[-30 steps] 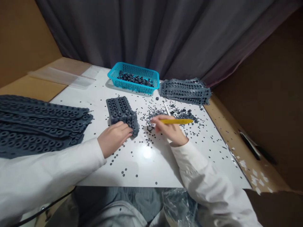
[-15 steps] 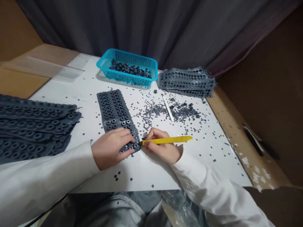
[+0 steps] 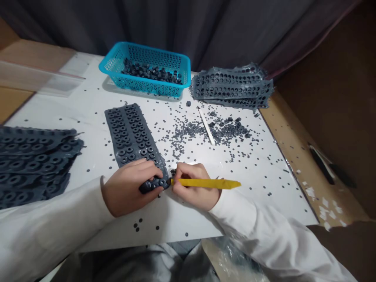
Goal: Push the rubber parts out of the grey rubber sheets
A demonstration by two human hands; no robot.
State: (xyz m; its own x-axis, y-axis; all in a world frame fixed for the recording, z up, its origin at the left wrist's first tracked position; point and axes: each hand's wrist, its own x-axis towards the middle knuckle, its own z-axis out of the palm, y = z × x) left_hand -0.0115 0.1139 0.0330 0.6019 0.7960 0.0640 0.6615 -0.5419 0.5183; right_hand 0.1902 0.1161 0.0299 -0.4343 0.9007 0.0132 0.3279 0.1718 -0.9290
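A dark grey rubber sheet with rows of moulded rings lies in front of me. My left hand grips its near end, fingers over the top and thumb at the near edge, and that end looks bent up a little. Between the fingers of my right hand is a yellow-handled pen-like tool. Its dark tip touches the sheet's near right corner, beside a ring. The tip's exact shape is too small to tell.
A blue basket holding small dark rubber parts stands at the back. Right of it lie punched sheets. More ringed sheets are stacked at left. A white stick lies among scattered dark discs. A dark-handled tool rests at far right.
The sheet's near end has been bent up in my left hand's grip. The yellow tool has tilted slightly, its tip still at the sheet's corner. The whole view has shifted a little.
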